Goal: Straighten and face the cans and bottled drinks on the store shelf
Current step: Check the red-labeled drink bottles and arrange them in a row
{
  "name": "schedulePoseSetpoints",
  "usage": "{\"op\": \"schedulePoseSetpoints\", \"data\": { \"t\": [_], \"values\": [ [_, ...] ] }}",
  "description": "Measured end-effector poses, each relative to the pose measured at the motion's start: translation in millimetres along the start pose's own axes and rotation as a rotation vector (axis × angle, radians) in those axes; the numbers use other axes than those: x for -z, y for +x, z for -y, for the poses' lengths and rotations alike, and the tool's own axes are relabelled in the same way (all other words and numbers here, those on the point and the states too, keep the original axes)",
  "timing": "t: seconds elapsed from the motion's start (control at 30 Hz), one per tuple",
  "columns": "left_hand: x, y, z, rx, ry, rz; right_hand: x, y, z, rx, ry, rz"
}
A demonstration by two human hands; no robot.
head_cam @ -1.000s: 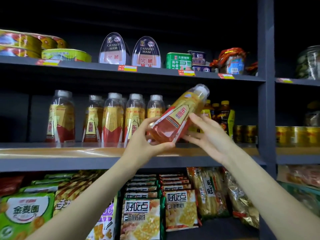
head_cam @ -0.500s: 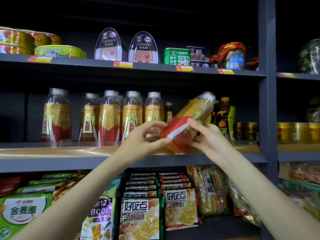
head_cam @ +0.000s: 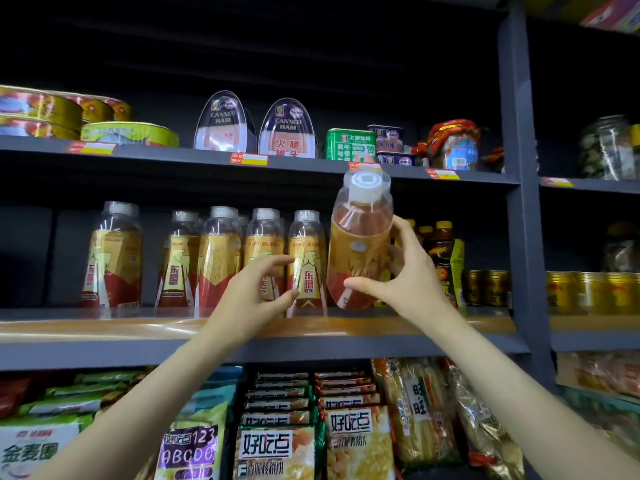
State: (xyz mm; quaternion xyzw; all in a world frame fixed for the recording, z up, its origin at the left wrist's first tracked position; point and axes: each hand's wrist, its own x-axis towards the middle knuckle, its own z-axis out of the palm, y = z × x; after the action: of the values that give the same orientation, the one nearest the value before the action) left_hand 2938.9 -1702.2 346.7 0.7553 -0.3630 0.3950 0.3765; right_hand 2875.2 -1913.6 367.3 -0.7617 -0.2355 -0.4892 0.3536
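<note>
1 bottle (head_cam: 360, 244) is in hand: an amber drink with a white cap, held nearly upright with its cap tipped toward the camera and its base just above the wooden shelf board (head_cam: 104, 329), at the right end of the matching bottle row (head_cam: 214, 258). The right hand (head_cam: 408, 271) wraps it, thumb across the lower front and fingers curled behind. The left hand (head_cam: 256, 289) is just left of that bottle, apart from it, with thumb and fingers curved in a loose C in front of the row and nothing between them. The step in hand looks like setting this bottle back in line; its front shows no brand characters, so the next move probably calls for turning it until the label faces out, then lowering it flush beside the nearest bottle of the row. Counting from the held bottle leftward, 5 like bottles stand in the front rank, with more caps glimpsed behind, their number unclear. Right of it stand dark bottles with yellow caps (head_cam: 440, 258), about 3, and beyond them gold cans (head_cam: 485, 287), at least 2 before the upright post. Above it sit 2 canned ham packs (head_cam: 256, 129) and 1 green tin (head_cam: 349, 143).
</note>
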Motion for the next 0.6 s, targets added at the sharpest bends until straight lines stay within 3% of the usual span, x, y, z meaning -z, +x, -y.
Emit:
{"op": "schedulePoseSetpoints", "data": {
  "t": [0.17, 0.33, 0.43, 0.53, 0.6],
  "values": [
    [30.5, -8.7, 24.2, 0.089, 0.198, -0.095, -33.9, 21.7, 21.7, -0.069, 0.246, 0.079],
    [102.7, -35.8, 81.2, 0.374, 0.527, -0.259, -114.0, 52.8, 62.9, -0.02, 0.334, 0.172],
    [134.8, -50.1, 108.5, 0.463, 0.686, -0.216, -162.3, 67.7, 80.6, -0.016, 0.358, 0.198],
    [147.5, -53.2, 125.7, 0.616, 0.685, -0.067, -203.3, 72.8, 91.8, 0.035, 0.267, 0.236],
    [148.8, -49.9, 129.7, 0.657, 0.652, -0.049, -225.7, 70.7, 93.9, 0.06, 0.203, 0.267]
  ]
}}
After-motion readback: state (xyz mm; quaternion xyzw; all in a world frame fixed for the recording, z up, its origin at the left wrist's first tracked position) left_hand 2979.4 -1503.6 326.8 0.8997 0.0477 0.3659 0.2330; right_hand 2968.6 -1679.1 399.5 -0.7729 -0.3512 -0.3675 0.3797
